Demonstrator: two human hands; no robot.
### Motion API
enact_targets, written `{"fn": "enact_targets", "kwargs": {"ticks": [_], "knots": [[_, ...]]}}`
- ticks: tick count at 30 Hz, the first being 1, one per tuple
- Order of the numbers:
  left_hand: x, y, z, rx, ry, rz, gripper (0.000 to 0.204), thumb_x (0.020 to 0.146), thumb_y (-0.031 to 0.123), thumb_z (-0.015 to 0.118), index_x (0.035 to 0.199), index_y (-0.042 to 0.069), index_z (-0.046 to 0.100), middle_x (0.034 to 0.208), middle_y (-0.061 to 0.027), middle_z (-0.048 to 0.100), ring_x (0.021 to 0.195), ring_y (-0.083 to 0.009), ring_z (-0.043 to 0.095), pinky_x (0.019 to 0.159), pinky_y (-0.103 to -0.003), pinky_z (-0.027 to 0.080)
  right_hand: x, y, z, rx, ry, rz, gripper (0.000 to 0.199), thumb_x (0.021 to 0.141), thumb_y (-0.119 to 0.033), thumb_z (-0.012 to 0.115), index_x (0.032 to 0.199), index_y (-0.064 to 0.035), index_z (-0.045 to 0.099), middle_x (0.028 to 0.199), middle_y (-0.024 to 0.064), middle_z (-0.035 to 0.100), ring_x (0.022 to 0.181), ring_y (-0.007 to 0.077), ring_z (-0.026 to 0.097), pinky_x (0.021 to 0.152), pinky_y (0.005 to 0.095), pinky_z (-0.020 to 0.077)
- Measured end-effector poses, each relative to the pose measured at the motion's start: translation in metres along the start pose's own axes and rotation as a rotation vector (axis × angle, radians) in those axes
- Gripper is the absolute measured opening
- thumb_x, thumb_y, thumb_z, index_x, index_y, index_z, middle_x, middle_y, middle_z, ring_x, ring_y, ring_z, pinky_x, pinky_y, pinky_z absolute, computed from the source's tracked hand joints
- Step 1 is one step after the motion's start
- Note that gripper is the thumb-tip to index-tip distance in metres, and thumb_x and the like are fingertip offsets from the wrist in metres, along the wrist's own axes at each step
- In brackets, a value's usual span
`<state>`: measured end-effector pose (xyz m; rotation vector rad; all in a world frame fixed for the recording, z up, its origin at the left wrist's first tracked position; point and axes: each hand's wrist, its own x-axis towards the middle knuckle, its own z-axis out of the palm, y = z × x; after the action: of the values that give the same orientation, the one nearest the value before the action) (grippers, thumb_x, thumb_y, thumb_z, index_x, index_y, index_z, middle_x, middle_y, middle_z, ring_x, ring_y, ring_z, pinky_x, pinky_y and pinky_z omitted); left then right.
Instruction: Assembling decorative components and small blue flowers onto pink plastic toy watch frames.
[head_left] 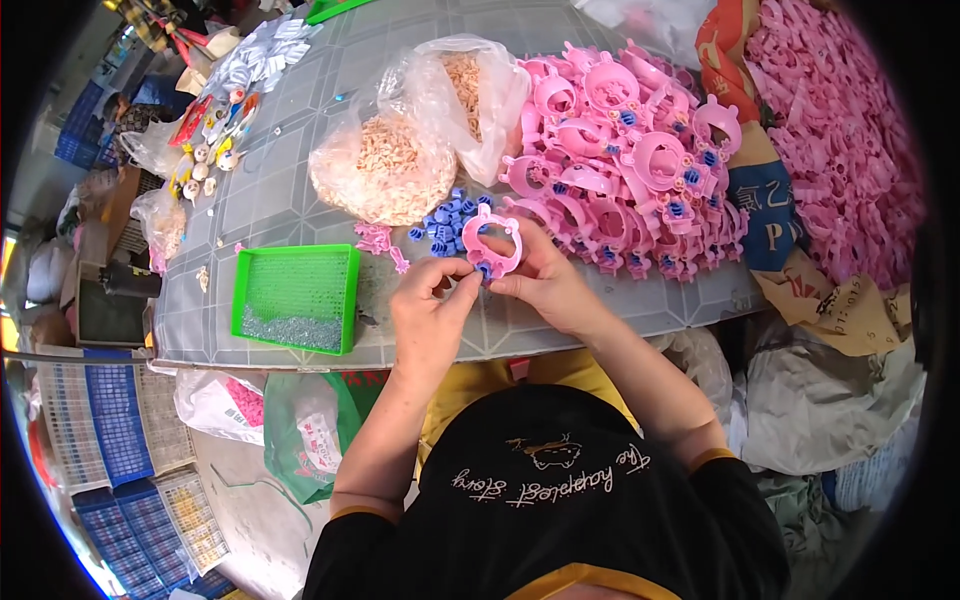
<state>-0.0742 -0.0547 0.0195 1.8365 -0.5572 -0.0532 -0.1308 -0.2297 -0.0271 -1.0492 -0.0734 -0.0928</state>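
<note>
My right hand [545,275] grips a pink plastic ring-shaped toy part [491,240] over the near edge of the grey table [290,180]. My left hand [430,305] pinches at the lower rim of that same part, where a small blue piece shows between the fingertips. Just behind the hands lies a small heap of blue plastic pieces [445,218]. A big pile of the same pink parts fitted with blue pieces [625,150] covers the table to the right.
A green tray of tiny grey bits [296,298] sits left of my hands. Two clear bags of beige pieces [385,165] stand behind. An open sack of pink parts [835,140] is far right. Bags and blue crates crowd the floor at left.
</note>
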Motion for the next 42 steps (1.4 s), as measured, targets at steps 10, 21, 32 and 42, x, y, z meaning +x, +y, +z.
{"fn": "enact_targets", "kwargs": {"ticks": [10, 21, 32, 42], "knots": [[0.010, -0.003, 0.011, -0.088, -0.042, -0.194, 0.031, 0.077, 0.008, 0.077, 0.103, 0.004, 0.059, 0.091, -0.0032, 0.062, 0.079, -0.0129, 0.058, 0.069, -0.029, 0.048, -0.003, 0.004, -0.004, -0.069, -0.034, -0.041, 0.056, 0.094, 0.002, 0.069, 0.142, -0.0079, 0.043, 0.134, 0.0026, 0.059, 0.122, 0.0125, 0.057, 0.106, 0.0308, 0.0456], [0.019, 0.009, 0.005, -0.125, -0.156, -0.107, 0.034, 0.086, 0.003, 0.076, 0.113, 0.002, 0.057, 0.104, -0.0059, 0.064, 0.094, -0.0134, 0.063, 0.077, -0.028, 0.053, -0.003, -0.012, 0.002, 0.297, 0.027, 0.124, 0.059, 0.093, -0.003, 0.073, 0.146, -0.0112, 0.050, 0.134, 0.0039, 0.062, 0.118, 0.0154, 0.063, 0.101, 0.0326, 0.0519], [0.138, -0.019, -0.040, 0.368, 0.059, 0.159, 0.020, 0.088, 0.007, 0.069, 0.107, 0.001, 0.070, 0.102, -0.0163, 0.070, 0.093, -0.0291, 0.068, 0.082, -0.037, 0.055, 0.000, -0.016, -0.001, 0.357, -0.071, 0.144, 0.055, 0.103, -0.016, 0.064, 0.152, -0.0163, 0.040, 0.135, 0.0068, 0.061, 0.117, 0.0208, 0.065, 0.102, 0.0476, 0.0570], [0.206, -0.088, -0.017, 0.832, -0.100, 0.120, 0.014, 0.091, 0.013, 0.062, 0.094, 0.002, 0.069, 0.101, -0.0238, 0.070, 0.099, -0.0428, 0.067, 0.089, -0.050, 0.053, -0.002, -0.013, -0.011, 0.408, 0.003, 0.117, 0.055, 0.101, -0.011, 0.064, 0.151, -0.0228, 0.043, 0.139, 0.0105, 0.057, 0.118, 0.0264, 0.065, 0.103, 0.0495, 0.0558]]}}
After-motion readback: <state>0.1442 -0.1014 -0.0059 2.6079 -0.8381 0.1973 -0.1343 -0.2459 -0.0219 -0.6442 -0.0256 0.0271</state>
